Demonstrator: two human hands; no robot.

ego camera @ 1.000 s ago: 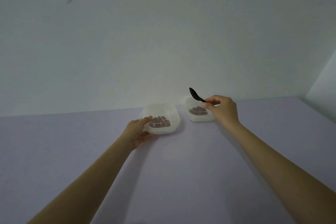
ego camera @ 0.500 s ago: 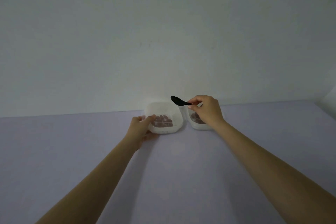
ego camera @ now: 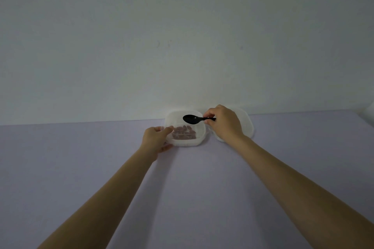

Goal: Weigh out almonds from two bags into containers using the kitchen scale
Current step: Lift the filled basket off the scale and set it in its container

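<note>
Two translucent white plastic containers stand side by side at the far edge of the table, against the wall. The left container [ego camera: 199,127] holds several brown almonds [ego camera: 183,132]. My left hand [ego camera: 156,137] grips its left rim. My right hand [ego camera: 223,122] pinches the handle of a black spoon [ego camera: 191,119], whose bowl hovers over the left container. The right container [ego camera: 247,122] is mostly hidden behind my right hand, so its contents do not show. No scale or bags are in view.
A pale lilac table [ego camera: 192,188] stretches from me to a plain white wall [ego camera: 182,36]. A white object's edge [ego camera: 370,113] shows at the far right.
My right hand has carried the black spoon leftward from over the right container to over the left one. My left hand has stayed on the left container's rim.
</note>
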